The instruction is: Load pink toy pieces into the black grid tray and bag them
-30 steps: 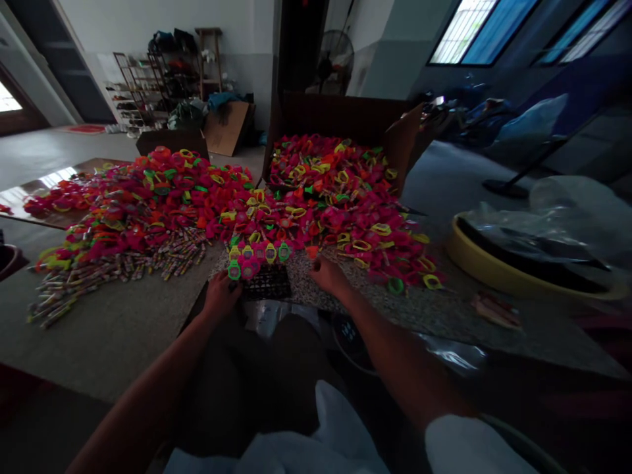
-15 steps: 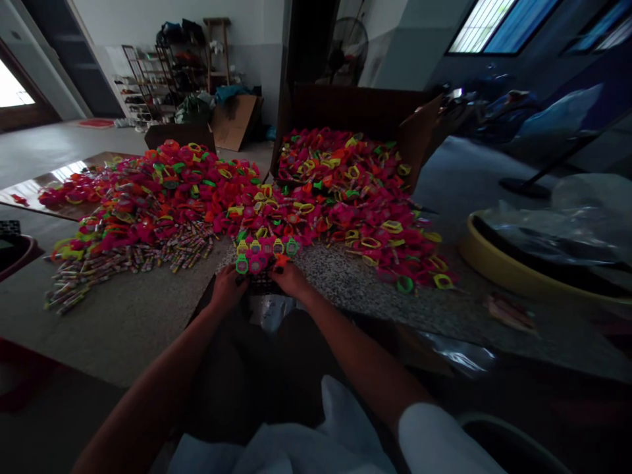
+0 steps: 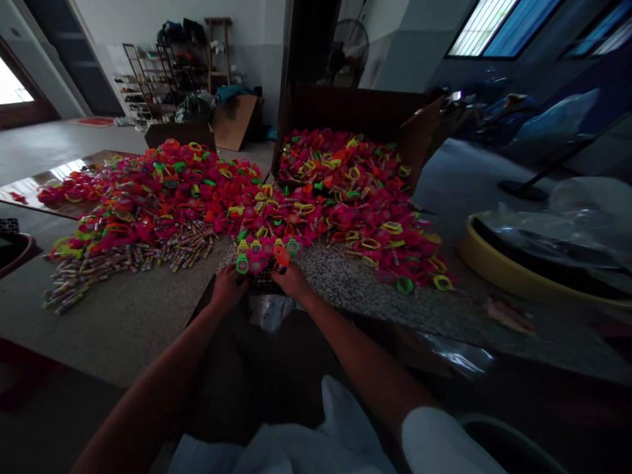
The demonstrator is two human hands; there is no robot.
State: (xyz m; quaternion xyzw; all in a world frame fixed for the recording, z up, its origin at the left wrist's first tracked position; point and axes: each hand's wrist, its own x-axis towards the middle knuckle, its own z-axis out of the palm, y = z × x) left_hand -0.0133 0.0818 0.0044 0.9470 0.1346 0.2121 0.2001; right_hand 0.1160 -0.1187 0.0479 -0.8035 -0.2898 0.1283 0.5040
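Observation:
Just above my lap, a black tray with a grid pattern [image 3: 263,284] lies at the edge of the stone tabletop [image 3: 340,276]. Toy watches stand in rows along it, among them a green watch [image 3: 242,264] and a pink watch [image 3: 255,263]. The fingers of my left hand [image 3: 228,288] are closed around the tray's left side. Between the fingers of my right hand [image 3: 292,282] is an orange toy watch [image 3: 281,255], upright at the right end of the front row. My fingers partly cover its lower end.
A large heap of bright toy watches [image 3: 316,204] spreads across the table and spills from a cardboard box [image 3: 358,99]. Patterned small tubes [image 3: 123,257] lie at the left. At the right stands a yellow basin [image 3: 513,263] with clear plastic in it.
The orange watch in my right hand now stands taller and faces me, where it was lower and tilted before. My left hand has hardly moved.

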